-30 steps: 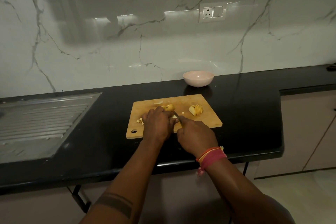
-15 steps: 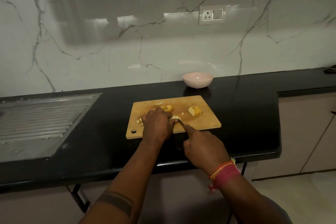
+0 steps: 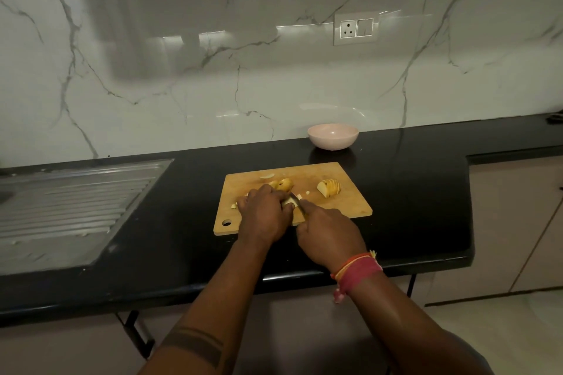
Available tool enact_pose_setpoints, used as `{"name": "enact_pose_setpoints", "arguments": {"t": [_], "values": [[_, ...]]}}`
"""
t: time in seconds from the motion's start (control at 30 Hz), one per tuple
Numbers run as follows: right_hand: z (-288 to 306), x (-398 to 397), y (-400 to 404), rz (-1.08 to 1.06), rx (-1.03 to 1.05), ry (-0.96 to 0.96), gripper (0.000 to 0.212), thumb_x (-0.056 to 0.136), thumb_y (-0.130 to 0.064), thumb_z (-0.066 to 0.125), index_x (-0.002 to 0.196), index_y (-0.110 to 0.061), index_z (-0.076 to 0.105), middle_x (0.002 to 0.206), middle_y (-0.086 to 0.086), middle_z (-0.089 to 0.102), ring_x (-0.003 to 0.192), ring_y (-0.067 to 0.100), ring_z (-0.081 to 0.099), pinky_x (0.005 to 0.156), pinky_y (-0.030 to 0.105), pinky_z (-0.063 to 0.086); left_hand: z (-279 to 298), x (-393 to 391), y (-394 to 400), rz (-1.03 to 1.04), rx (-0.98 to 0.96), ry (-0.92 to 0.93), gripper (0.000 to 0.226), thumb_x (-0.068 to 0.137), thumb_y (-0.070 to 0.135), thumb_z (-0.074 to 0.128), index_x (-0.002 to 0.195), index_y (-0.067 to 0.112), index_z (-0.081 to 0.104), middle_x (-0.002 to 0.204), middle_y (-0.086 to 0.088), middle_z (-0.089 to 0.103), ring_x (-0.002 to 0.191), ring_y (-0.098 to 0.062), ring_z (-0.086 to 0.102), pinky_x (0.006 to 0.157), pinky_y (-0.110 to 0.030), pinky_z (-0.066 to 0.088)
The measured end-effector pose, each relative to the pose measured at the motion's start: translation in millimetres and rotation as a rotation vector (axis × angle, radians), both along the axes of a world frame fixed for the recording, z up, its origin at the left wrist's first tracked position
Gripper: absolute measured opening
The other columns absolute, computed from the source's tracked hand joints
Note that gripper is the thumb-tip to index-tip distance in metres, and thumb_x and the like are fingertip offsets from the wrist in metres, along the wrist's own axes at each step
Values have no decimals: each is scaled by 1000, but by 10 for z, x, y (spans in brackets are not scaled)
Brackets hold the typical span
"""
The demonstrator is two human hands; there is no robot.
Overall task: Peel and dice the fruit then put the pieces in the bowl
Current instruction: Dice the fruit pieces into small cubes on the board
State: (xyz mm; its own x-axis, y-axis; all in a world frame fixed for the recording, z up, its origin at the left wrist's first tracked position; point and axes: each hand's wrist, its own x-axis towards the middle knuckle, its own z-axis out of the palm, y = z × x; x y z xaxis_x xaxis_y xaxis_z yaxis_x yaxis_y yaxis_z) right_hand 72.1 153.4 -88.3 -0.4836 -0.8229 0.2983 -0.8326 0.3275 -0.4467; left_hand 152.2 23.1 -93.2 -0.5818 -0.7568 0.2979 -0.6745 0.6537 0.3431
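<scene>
Two hands are working over a wooden cutting board point(image 3: 341, 207) that is lying on a black countertop point(image 3: 411, 192). We are curling our left hand point(image 3: 263, 216) over a pale piece of fruit point(image 3: 288, 202) near the board's front edge, fingers bent down around it. Our right hand point(image 3: 329, 234) is gripping a knife point(image 3: 297, 201), fingers closed on the handle, with the blade angling up and left beside the held piece. Further pieces are lying apart on the board: a yellow chunk point(image 3: 285, 184) just behind our left hand, a sliced wedge point(image 3: 329, 188) toward the right, and a thin sliver point(image 3: 266, 176) near the far edge. A pink bowl point(image 3: 332, 136) is standing behind the board, close to the marble wall point(image 3: 182, 70), apart from the board's far edge. We are seeing a steel draining board point(image 3: 70, 207) occupying the counter to the left, while open black surface is extending to the board's right as far as the counter's corner.
</scene>
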Motion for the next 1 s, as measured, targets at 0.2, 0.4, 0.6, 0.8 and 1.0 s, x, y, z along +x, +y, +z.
{"name": "enact_pose_setpoints", "arguments": {"t": [0.2, 0.4, 0.6, 0.8, 1.0], "values": [[28, -8, -172, 11, 55, 37, 45, 98, -32, 45, 143, -30, 47, 94, 4, 67, 78, 22, 62, 63, 32, 49, 5, -19, -8, 1, -6, 8, 35, 99, 45, 55, 132, 38, 64, 125, 2, 57, 120, -24, 47, 106, -50, 29], [-93, 48, 119, 2, 73, 116, 55, 97, -31, 45, 151, -30, 36, 84, 0, 62, 71, 16, 59, 61, 32, 48, 5, -34, 2, 17, -4, 1, 37, 98, 48, 55, 131, 35, 65, 130, 2, 57, 122, -24, 47, 108, -50, 28], [-99, 35, 244, -5, -4, 38, 58, 95, -31, 46, 151, -38, 37, 77, -6, 60, 66, 11, 58, 62, 33, 54, -15, -18, -14, 15, 13, -5, 38, 98, 49, 56, 133, 35, 64, 130, 2, 57, 122, -25, 48, 108, -50, 29], [-44, 44, 162, 8, -34, 3, 55, 97, -31, 46, 152, -36, 37, 78, -5, 58, 69, 13, 58, 60, 30, 49, -22, 1, -47, -2, 53, 60, 37, 97, 43, 62, 132, 33, 66, 130, 0, 59, 121, -25, 51, 108, -48, 36], [-5, 29, -56, 41, -6, -2, 54, 95, -31, 47, 148, -37, 41, 82, -2, 57, 72, 18, 56, 59, 30, 42, -36, -15, -81, -14, 63, 90, 33, 96, 43, 63, 129, 37, 67, 127, 2, 60, 119, -24, 53, 105, -48, 39]]}}
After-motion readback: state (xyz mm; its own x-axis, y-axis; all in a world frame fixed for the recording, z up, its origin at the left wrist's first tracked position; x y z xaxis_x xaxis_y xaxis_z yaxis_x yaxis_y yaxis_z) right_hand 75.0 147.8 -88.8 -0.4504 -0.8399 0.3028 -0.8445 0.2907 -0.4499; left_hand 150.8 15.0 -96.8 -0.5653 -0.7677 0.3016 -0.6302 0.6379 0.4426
